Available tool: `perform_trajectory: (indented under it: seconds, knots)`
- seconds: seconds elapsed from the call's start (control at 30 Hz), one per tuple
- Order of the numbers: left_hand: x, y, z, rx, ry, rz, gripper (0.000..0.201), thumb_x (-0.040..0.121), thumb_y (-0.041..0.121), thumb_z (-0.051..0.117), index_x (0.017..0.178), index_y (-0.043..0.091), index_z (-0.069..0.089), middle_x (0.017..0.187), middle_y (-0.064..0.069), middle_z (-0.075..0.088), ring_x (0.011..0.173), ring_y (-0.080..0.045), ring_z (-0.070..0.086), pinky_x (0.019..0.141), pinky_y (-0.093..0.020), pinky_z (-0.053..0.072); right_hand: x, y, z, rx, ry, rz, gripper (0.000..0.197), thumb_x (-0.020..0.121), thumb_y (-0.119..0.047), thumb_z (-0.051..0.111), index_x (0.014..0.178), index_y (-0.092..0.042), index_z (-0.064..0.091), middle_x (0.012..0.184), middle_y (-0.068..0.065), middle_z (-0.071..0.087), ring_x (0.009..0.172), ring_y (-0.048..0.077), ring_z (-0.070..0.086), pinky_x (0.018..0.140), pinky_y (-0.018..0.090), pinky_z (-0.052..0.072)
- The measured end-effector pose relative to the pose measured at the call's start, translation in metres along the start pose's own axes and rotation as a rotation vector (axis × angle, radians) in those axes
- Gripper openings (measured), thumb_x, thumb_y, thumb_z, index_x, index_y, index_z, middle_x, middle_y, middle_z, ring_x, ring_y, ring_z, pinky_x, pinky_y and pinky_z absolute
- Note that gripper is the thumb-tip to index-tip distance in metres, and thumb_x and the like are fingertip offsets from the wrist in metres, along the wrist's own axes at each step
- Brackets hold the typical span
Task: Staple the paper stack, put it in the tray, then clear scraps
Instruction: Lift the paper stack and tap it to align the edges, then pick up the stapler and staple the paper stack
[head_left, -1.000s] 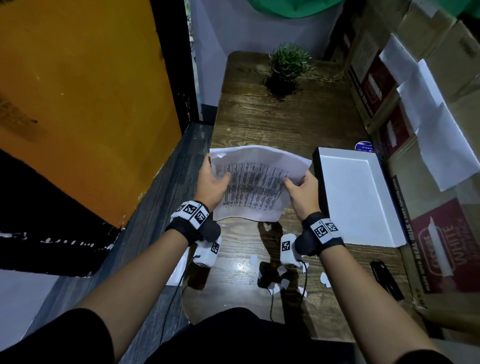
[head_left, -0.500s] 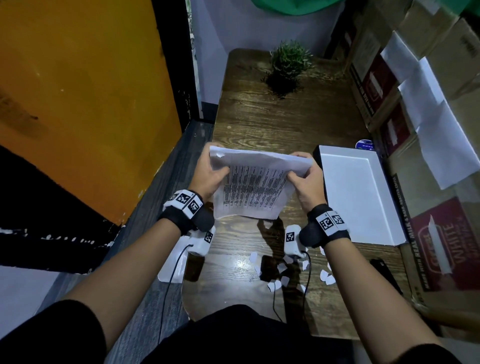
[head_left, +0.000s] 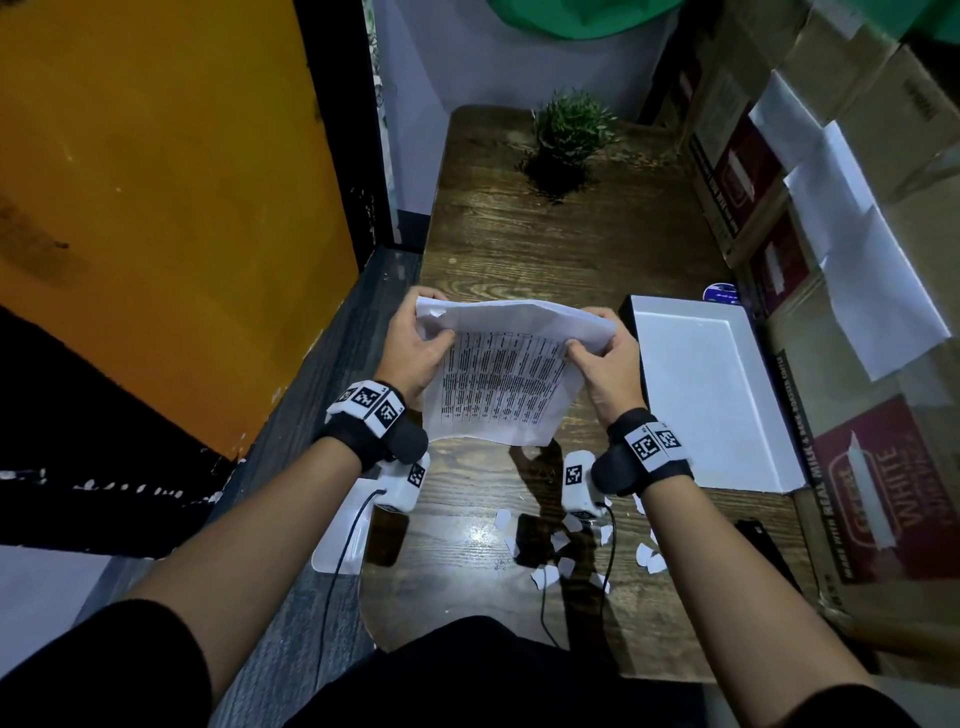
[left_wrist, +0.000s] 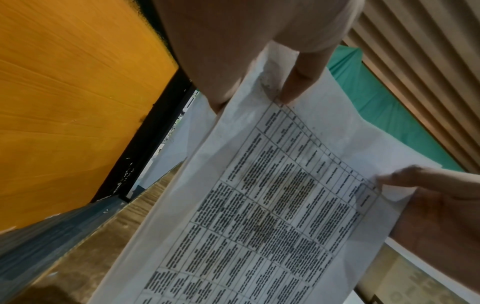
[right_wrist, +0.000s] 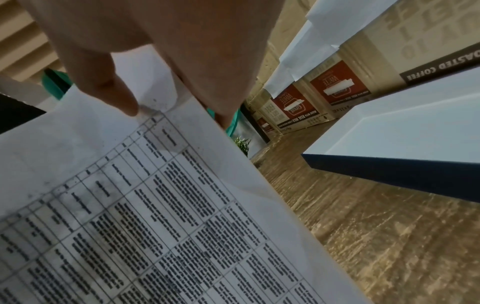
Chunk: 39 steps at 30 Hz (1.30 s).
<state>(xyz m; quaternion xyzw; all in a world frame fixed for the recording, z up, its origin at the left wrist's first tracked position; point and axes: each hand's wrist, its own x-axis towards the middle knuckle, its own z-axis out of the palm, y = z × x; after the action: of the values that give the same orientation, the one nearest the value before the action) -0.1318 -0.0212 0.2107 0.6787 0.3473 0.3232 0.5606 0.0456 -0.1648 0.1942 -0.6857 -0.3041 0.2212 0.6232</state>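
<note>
A dark wooden table (head_left: 545, 260) runs up the middle of the frame to a pale wall (head_left: 467, 52), with an orange panel (head_left: 156, 208) filling the upper left above grey plank flooring (head_left: 322, 374), stacked cardboard boxes (head_left: 857, 467) lining the right edge, and a small potted plant (head_left: 569, 135) at the table's far end.

Dim overall; overhead glare on the wooden surface (head_left: 478, 535); bowed edges in head view; soft, blurred wrist views.
</note>
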Motion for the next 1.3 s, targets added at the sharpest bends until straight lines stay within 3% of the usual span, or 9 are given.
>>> perform_trajectory:
  seconds: [0.1,0.27,0.5,0.63,0.7,0.83,1.0,1.17,1.3]
  knots:
    - [0.001,-0.001,0.002,-0.014,0.016,-0.01,0.028,0.082,-0.013,0.051,0.095,0.012,0.046,0.079,0.009,0.055,0.062,0.018,0.059,0.055,-0.006,0.051,0.0,-0.002,0.002,-0.018,-0.006,-0.006,0.02,0.085,0.002,0.059,0.103,-0.004,0.063,0.09,-0.001,0.066,0.083,0.002,0.064,0.076,0.022,0.055]
    - [0.005,0.003,0.002,0.006,0.073,0.034,0.024,0.079,-0.008,0.057,0.089,0.013,0.049,0.079,0.01,0.056,0.068,0.016,0.056,0.062,-0.002,0.047,0.003,-0.007,0.002,-0.001,0.016,-0.064,0.02,0.085,0.003,0.058,0.099,-0.011,0.064,0.09,-0.004,0.066,0.082,0.0,0.063,0.075,0.02,0.053]
    - [-0.001,-0.011,0.01,-0.03,0.09,-0.091,0.029,0.082,-0.002,0.059,0.1,0.021,0.054,0.089,0.015,0.062,0.086,0.0,0.061,0.086,-0.029,0.054,-0.003,0.017,0.006,0.001,0.021,0.12,0.026,0.084,0.002,0.062,0.107,-0.01,0.062,0.094,-0.004,0.068,0.079,-0.007,0.065,0.071,0.013,0.053]
    - [0.003,-0.01,0.012,0.011,0.105,-0.078,0.041,0.082,-0.003,0.059,0.083,0.037,0.051,0.087,0.02,0.057,0.083,0.007,0.056,0.084,-0.028,0.048,0.0,0.03,-0.029,-0.141,-0.092,0.162,0.039,0.079,0.008,0.063,0.11,-0.014,0.058,0.098,0.0,0.065,0.089,0.005,0.063,0.079,0.018,0.054]
    - [0.006,-0.01,0.015,0.011,0.111,-0.079,0.044,0.083,-0.003,0.059,0.08,0.039,0.048,0.086,0.02,0.056,0.082,0.007,0.055,0.081,-0.024,0.048,-0.007,0.053,-0.07,-0.326,0.007,0.186,0.031,0.078,0.008,0.059,0.097,-0.016,0.059,0.089,0.003,0.063,0.083,0.017,0.061,0.076,0.025,0.051]
    - [0.011,-0.007,0.022,0.059,0.085,-0.039,0.036,0.083,-0.006,0.056,0.082,0.029,0.049,0.087,0.009,0.059,0.082,0.0,0.058,0.069,-0.006,0.05,-0.04,0.113,-0.175,-0.864,0.115,0.537,0.013,0.077,-0.009,0.064,0.089,-0.015,0.061,0.095,0.013,0.068,0.093,0.033,0.064,0.085,0.037,0.051]
    - [0.017,0.0,0.035,0.082,0.081,0.003,0.031,0.083,-0.005,0.054,0.113,0.003,0.054,0.108,-0.008,0.06,0.104,-0.015,0.058,0.085,-0.019,0.051,-0.084,0.178,-0.251,-1.247,-0.001,0.928,0.049,0.08,-0.033,0.071,0.114,-0.002,0.055,0.127,0.026,0.052,0.113,0.042,0.054,0.095,0.049,0.046]
    - [0.022,0.006,0.049,0.064,0.09,0.017,0.032,0.082,-0.01,0.052,0.113,-0.003,0.052,0.1,-0.002,0.059,0.09,-0.001,0.058,0.074,-0.001,0.05,-0.102,0.264,-0.297,-1.256,-0.168,0.979,0.064,0.076,-0.03,0.074,0.132,-0.01,0.05,0.138,0.019,0.048,0.115,0.039,0.053,0.088,0.041,0.049]
    - [0.025,0.005,0.055,0.042,0.055,-0.013,0.035,0.082,-0.011,0.051,0.114,0.004,0.051,0.106,-0.002,0.059,0.094,-0.001,0.059,0.08,-0.007,0.053,-0.098,0.225,-0.264,-1.223,-0.063,0.995,0.053,0.084,-0.013,0.067,0.129,0.005,0.045,0.136,0.028,0.042,0.118,0.043,0.049,0.081,0.041,0.044]
